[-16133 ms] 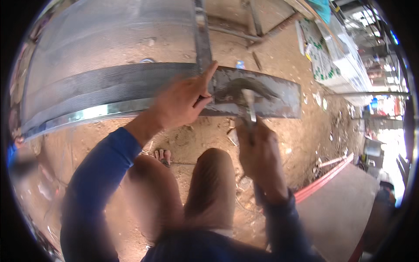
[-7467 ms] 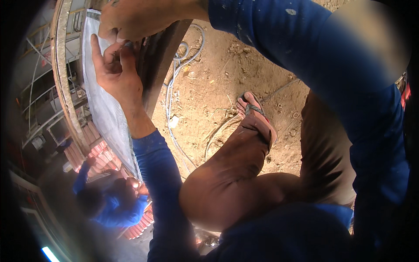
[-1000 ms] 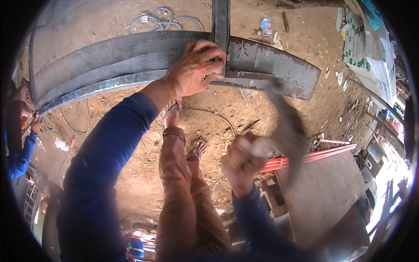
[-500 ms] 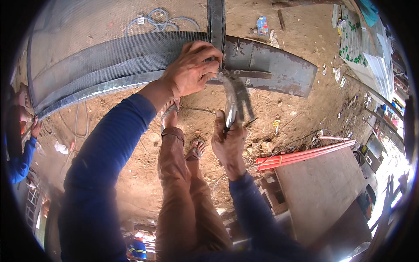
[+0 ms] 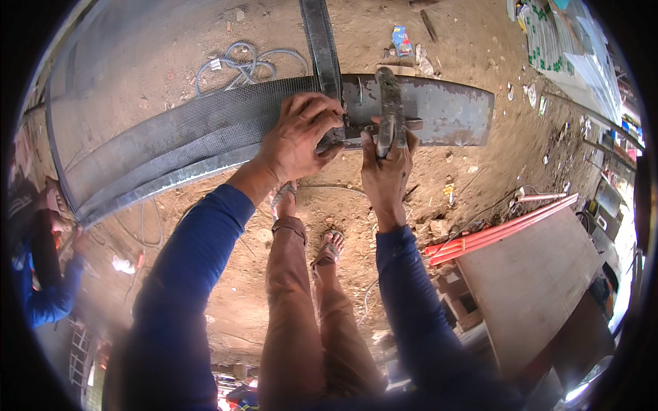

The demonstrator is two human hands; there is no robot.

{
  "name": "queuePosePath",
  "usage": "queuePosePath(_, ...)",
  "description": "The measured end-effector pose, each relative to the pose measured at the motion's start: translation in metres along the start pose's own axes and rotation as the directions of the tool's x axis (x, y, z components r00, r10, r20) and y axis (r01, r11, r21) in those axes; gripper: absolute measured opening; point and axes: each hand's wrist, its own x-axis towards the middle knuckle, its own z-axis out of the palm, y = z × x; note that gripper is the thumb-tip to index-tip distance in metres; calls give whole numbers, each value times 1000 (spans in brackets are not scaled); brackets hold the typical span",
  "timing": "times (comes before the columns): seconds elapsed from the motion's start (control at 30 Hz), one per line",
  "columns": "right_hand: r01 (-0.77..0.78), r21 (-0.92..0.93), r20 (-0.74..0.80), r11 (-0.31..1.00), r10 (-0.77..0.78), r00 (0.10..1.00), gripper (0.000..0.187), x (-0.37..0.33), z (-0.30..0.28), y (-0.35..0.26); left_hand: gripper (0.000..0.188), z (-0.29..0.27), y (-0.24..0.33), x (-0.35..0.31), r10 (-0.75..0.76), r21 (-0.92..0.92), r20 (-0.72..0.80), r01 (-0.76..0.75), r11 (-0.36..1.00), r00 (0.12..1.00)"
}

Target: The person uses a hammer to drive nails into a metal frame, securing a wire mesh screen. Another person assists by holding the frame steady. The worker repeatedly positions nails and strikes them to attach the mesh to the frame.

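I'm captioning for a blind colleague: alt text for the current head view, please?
The right hand holds a worn metal tool over a grey metal bar; the left hand is at dark mesh covering the bar's left part. Red pipes lie lower right.

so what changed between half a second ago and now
The right hand has moved forward, away from the body, carrying the hammer farther over the grey metal plate. Nothing was visibly let go. The left hand stays at the mesh.

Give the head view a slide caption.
Left hand at the mesh-covered frame; right hand holding a hammer-like tool over the grey metal strip.
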Motion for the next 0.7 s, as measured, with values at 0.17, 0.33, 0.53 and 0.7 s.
queuePosePath(0.17,-10,-33,21,999,11,1000,27,8,12,7,54,-1,6,3,-1,38,29,-1,999,1000)
queuePosePath(0.33,-92,83,37,992,89,995,22,12,15,6,57,0,10,2,-9,59,25,8,998,1000)
queuePosePath(0.53,-103,118,58,988,96,994,21,13,13,-1,58,1,14,0,-28,84,49,24,996,998)
queuePosePath(0.7,-89,-10,64,996,90,994,22,11,11,2,61,5,17,0,-37,131,60,29,991,998)
